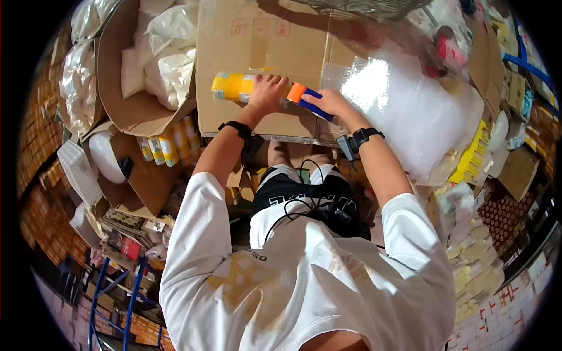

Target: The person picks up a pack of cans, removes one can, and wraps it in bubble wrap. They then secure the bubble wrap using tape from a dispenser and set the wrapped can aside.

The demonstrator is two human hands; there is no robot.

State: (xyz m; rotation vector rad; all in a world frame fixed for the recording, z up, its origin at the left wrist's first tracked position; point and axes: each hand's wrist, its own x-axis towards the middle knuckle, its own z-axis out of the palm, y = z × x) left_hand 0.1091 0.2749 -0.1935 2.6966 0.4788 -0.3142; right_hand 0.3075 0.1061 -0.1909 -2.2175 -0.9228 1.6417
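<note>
A yellow cylindrical packet [232,86] with printed labels lies across the cardboard box top [263,50] in front of me. My left hand [269,92] is closed over its right end, hiding that part. Close to it, my right hand [333,105] grips an orange-and-blue tape dispenser [310,100] by its blue part. The orange end points left, toward my left fingers, with something small and shiny beside it.
An open carton [108,88] of white plastic bags stands at the left, with several similar yellow packets [168,147] below it. Clear plastic wrapping [404,111] bulges over the right side. A fan guard [374,6] hangs at the top edge, and a blue metal frame [132,298] stands lower left.
</note>
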